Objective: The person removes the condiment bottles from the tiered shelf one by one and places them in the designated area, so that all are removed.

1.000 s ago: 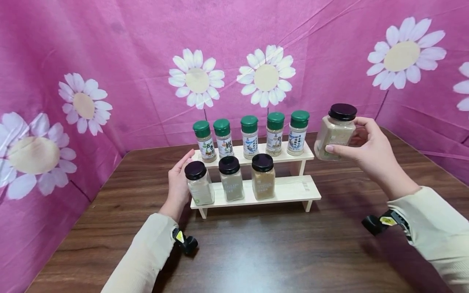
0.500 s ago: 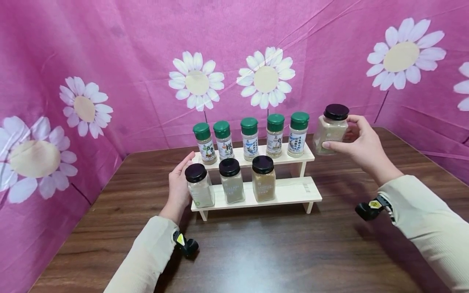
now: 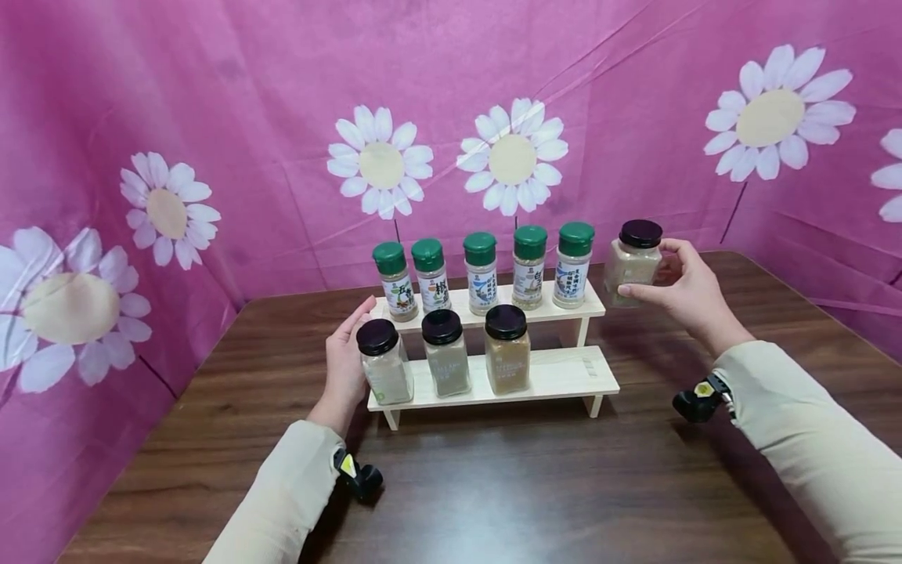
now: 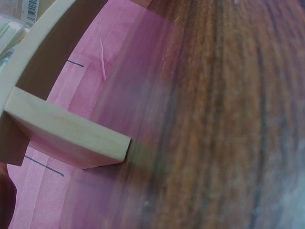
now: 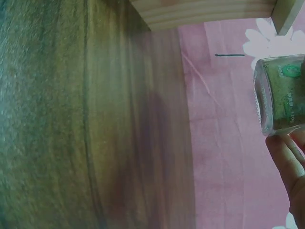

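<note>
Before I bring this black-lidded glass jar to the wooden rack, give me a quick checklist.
1. Grip: right hand holds the black-lidded glass spice jar by its sides: ok.
2. Jar upright, lid on: ok.
3. Free spot: right end of the lower shelf of the two-tier wooden rack is bare: ok.
4. Rack steadied: left hand rests at its left end: ok.
5. Green-capped bottle at the upper shelf's right end stands close beside the jar: not ok.
6. Jar's underside clean: cannot tell.
</note>
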{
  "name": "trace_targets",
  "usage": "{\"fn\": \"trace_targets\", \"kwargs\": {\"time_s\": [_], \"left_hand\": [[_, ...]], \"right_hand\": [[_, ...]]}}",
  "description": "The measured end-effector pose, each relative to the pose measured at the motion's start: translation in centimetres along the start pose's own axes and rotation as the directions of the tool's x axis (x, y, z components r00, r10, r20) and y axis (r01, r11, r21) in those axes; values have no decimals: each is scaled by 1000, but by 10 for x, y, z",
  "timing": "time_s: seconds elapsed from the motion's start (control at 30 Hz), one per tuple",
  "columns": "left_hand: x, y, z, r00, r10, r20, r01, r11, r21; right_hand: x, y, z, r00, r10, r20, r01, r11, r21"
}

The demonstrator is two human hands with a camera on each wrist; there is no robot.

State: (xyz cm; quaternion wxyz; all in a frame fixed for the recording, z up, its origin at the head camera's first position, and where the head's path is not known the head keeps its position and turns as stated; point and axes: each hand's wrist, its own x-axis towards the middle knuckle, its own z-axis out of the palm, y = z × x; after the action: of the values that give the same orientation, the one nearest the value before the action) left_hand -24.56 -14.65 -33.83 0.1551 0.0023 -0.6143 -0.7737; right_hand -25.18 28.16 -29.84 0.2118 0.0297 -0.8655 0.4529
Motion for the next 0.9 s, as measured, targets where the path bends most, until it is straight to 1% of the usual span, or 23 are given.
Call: {"fn": "trace_targets", "kwargs": {"time_s": [0.13,0.3,0.5,0.57,0.7,0.83,0.9], "left_hand": [[0,3,1,1000,-3,0,3,1000,-8],[-2,4,0,1000,-5,1,5,1000,-2],[-1,4,1,1000,1,5,-1,1000,7],[-1,5,1,1000,-1,3,1,1000,11],[-2,5,0,1000,-12,1,12,1000,20],[-3,5,0,1000,-23,0,23,999,27],[-3,4,0,1000,-26,0,26,999,27]], "right_hand": [[1,6,4,1000,4,-9,-3,1000,25],[1,14,9,1000,1,24,-3,998,66],[4,23,14,997,-17,75,13,999,49],[5,26,16,995,-18,94,12,998,65],[5,31,20,995,4,103,-9,999,49],[5,37,23,992,47,121,-49,999,10],[4,40,23,990,52,133,-54,999,5]]}}
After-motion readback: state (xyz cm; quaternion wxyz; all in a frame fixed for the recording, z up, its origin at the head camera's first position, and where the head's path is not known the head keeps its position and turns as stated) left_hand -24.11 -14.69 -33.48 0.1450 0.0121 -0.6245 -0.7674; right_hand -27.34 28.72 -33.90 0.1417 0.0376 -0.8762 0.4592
